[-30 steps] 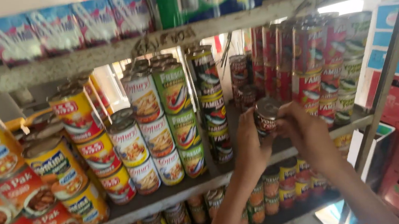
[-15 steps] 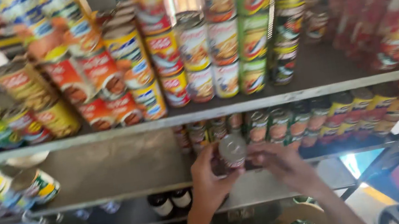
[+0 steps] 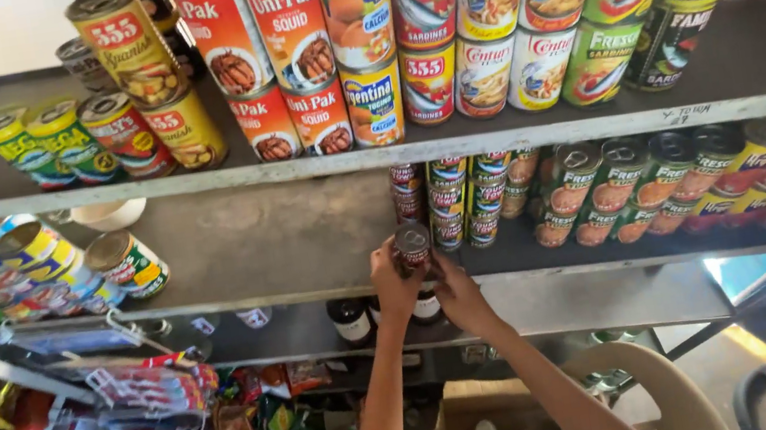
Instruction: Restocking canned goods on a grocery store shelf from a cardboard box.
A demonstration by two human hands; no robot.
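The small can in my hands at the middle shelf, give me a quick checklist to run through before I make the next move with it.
1. Grip: left hand and right hand both wrap the small can: ok.
2. Can upright, top facing up: ok.
3. Can resting on the middle shelf or just above its front edge: cannot tell.
4. Bare shelf space to the left of the can: ok.
5. Gap to the stacked cans just behind it: close, touching or not: cannot tell.
6. Cardboard box of more cans open below the hands: ok.
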